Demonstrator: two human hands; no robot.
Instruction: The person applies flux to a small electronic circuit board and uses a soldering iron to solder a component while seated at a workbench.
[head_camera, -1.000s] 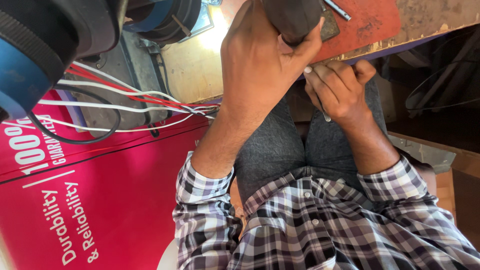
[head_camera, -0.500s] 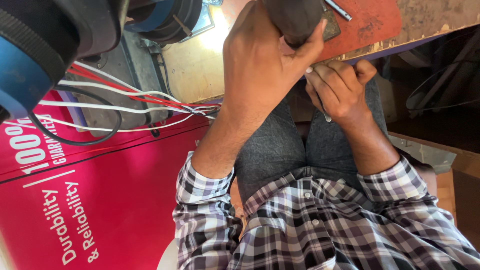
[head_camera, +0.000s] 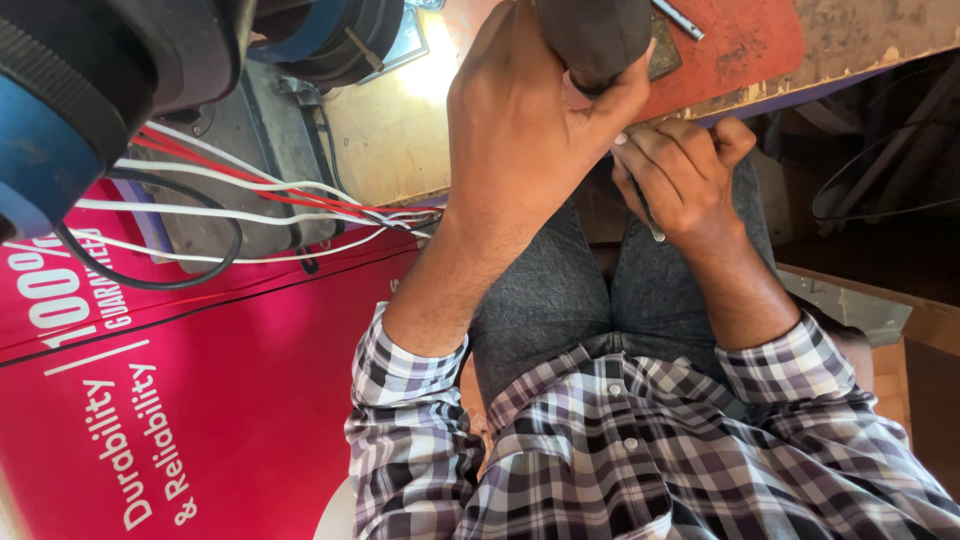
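Almost nothing has moved since the earlier frames: both hands keep the same grips at the top centre of the frame, and the dark cylinder has only shifted a touch against the table edge.

The left hand (head_camera: 520, 130), the larger one at upper centre, is clamped around a dark cylinder (head_camera: 595, 40), thumb pressed on its right side and fingers wrapped behind it. The cylinder runs out of the top edge of the frame, so its far end cannot be seen. Just right of it and a little lower, the right hand (head_camera: 680, 175) is closed in a loose fist around a thin metal tool (head_camera: 650, 222), whose tip pokes out below the fingers; its working end is hidden between the two hands. The hands touch or nearly touch at the thumb.

Behind them, at the upper right, lies a red plate (head_camera: 740, 45) on the worn table (head_camera: 880, 35), with a small metal rod (head_camera: 678, 18) lying on the plate beside the cylinder. Below the hands are grey trousers and a checked shirt with both cuffs buttoned at the forearms.

At the upper left sits a motor (head_camera: 90, 90) with a black and blue casing. Red and white wires (head_camera: 250, 200) and a black cable run from it toward the middle of the frame. The lower left is filled by a red carton (head_camera: 200, 400) with white print.
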